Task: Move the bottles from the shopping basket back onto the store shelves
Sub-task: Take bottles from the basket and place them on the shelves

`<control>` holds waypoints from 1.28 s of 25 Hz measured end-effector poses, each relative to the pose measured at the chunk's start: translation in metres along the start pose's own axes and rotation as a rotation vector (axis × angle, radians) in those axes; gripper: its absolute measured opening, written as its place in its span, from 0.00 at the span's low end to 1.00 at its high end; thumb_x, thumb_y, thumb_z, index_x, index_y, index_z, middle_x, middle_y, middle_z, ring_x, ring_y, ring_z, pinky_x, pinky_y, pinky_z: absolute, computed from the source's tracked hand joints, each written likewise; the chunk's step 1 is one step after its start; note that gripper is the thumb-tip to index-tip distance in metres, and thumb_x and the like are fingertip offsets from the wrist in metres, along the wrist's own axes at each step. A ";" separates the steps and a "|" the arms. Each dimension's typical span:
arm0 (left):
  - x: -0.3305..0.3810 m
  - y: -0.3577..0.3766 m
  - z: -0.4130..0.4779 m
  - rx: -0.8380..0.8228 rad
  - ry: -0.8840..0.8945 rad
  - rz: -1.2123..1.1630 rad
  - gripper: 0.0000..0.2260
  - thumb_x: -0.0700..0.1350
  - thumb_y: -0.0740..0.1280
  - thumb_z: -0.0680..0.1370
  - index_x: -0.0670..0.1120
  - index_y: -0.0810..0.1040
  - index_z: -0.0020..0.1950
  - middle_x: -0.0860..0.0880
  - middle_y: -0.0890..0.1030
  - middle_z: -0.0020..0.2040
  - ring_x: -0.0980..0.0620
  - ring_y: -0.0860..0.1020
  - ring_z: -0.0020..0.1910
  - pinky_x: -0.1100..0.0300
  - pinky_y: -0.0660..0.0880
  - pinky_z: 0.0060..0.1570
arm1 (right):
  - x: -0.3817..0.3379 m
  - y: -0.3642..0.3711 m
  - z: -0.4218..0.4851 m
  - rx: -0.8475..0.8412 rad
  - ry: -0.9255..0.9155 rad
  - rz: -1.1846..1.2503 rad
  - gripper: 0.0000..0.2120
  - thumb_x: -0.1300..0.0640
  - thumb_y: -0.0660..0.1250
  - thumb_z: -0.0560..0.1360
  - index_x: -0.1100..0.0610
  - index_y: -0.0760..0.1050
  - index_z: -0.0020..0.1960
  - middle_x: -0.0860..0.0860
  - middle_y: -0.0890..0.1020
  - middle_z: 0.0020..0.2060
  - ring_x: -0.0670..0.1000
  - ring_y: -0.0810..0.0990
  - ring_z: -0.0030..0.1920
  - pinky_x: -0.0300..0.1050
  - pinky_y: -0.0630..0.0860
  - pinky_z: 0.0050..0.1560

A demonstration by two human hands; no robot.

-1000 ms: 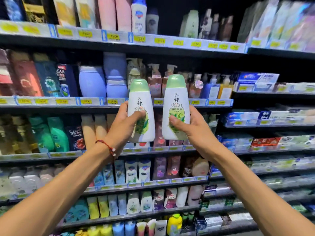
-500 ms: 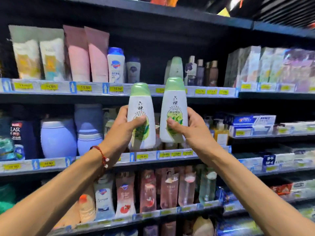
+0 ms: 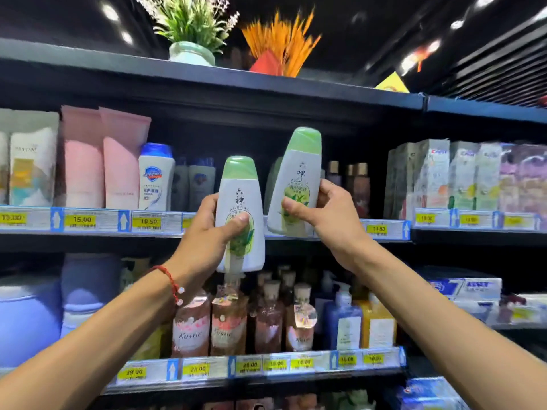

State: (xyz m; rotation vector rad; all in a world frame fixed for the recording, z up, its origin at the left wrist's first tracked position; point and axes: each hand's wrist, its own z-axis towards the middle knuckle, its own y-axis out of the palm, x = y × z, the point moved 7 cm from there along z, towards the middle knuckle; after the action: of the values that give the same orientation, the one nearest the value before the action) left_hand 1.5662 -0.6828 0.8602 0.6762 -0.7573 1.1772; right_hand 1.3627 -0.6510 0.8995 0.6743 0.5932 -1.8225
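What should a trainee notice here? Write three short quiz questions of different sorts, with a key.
1. True or false: the right hand holds its bottle higher than the left hand holds its bottle.
2. What colour are both bottles' caps?
3. The right bottle is: A upright, B tilted, C upside down.

Key: 1 true; 2 green; 3 B.
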 end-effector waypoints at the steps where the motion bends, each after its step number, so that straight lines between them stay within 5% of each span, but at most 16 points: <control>1: -0.001 0.003 0.004 0.014 0.001 0.000 0.17 0.40 0.68 0.81 0.47 0.72 0.69 0.47 0.83 0.60 0.48 0.81 0.58 0.51 0.78 0.58 | -0.001 -0.004 0.011 0.001 -0.004 0.004 0.19 0.65 0.78 0.73 0.62 0.79 0.62 0.52 0.88 0.52 0.48 0.88 0.49 0.41 0.84 0.50; 10: -0.007 0.016 0.021 0.051 -0.006 0.043 0.16 0.41 0.68 0.82 0.48 0.72 0.68 0.48 0.82 0.60 0.48 0.81 0.58 0.54 0.78 0.53 | 0.027 -0.020 0.060 0.002 0.062 -0.017 0.19 0.62 0.80 0.72 0.60 0.80 0.61 0.52 0.88 0.51 0.50 0.88 0.51 0.45 0.85 0.52; 15: -0.009 0.016 0.024 0.052 0.010 0.064 0.16 0.44 0.68 0.82 0.50 0.72 0.70 0.49 0.82 0.61 0.50 0.82 0.58 0.54 0.79 0.51 | 0.045 -0.013 0.070 -0.125 0.084 -0.366 0.22 0.51 0.84 0.67 0.53 0.83 0.58 0.46 0.89 0.48 0.46 0.88 0.49 0.51 0.84 0.58; 19: -0.012 0.015 0.023 0.071 0.074 0.065 0.17 0.47 0.66 0.83 0.53 0.70 0.71 0.53 0.83 0.59 0.56 0.84 0.54 0.65 0.80 0.42 | 0.050 -0.016 0.077 -0.151 0.106 -0.526 0.26 0.46 0.84 0.67 0.51 0.78 0.60 0.46 0.87 0.51 0.47 0.86 0.51 0.53 0.83 0.58; 26: -0.014 0.018 0.019 -0.002 0.142 0.129 0.18 0.47 0.65 0.83 0.56 0.70 0.73 0.55 0.82 0.62 0.57 0.82 0.59 0.65 0.80 0.50 | 0.050 -0.015 0.078 -0.067 0.116 -0.615 0.34 0.47 0.86 0.64 0.55 0.69 0.60 0.52 0.83 0.56 0.54 0.84 0.55 0.56 0.80 0.59; 32: -0.016 0.015 0.021 -0.024 0.154 0.144 0.20 0.50 0.65 0.83 0.56 0.69 0.75 0.54 0.81 0.64 0.55 0.81 0.62 0.58 0.79 0.58 | 0.056 -0.014 0.080 -0.114 0.123 -0.606 0.29 0.49 0.84 0.68 0.54 0.70 0.59 0.51 0.84 0.56 0.53 0.85 0.54 0.58 0.81 0.60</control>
State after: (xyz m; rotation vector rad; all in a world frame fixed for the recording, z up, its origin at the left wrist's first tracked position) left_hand 1.5448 -0.7044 0.8603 0.5106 -0.6977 1.3329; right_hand 1.3198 -0.7370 0.9193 0.5663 1.0610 -2.2885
